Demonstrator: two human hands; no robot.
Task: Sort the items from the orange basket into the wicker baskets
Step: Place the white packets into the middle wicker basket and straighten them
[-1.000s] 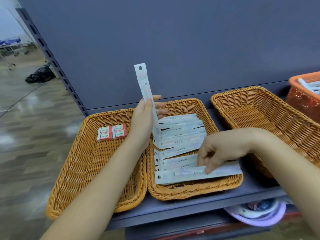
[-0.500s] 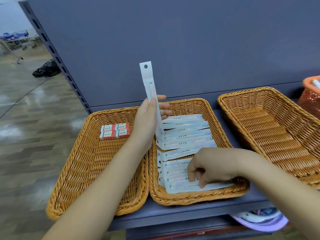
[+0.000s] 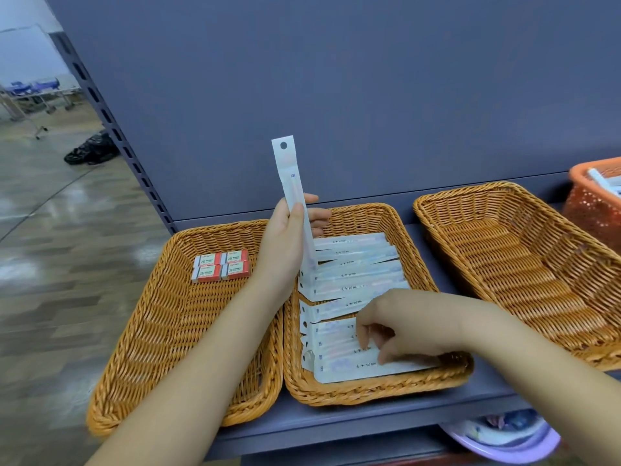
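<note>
Three wicker baskets stand in a row on a grey shelf. My left hand [image 3: 289, 243] grips a long white packet [image 3: 290, 183] upright over the seam between the left basket [image 3: 141, 334] and the middle basket [image 3: 416, 260]. The middle basket holds several flat white packets [image 3: 356, 274] laid in a row. My right hand [image 3: 403, 326] rests on the nearest packets at that basket's front, its curled fingertips touching the front packet [image 3: 353, 369]. The orange basket [image 3: 591, 203] sits at the far right with white packets inside.
Several small red-and-white boxes [image 3: 221, 265] lie at the back of the left basket. The right wicker basket [image 3: 524, 264] holds nothing. A purple tub [image 3: 504, 442] sits on the lower shelf. The grey back panel [image 3: 336, 95] rises behind the baskets; open floor lies to the left.
My right hand has laid the front packet down inside the middle basket and drawn in over the stack. The left hand still holds its packet upright. The camera has shifted slightly.
</note>
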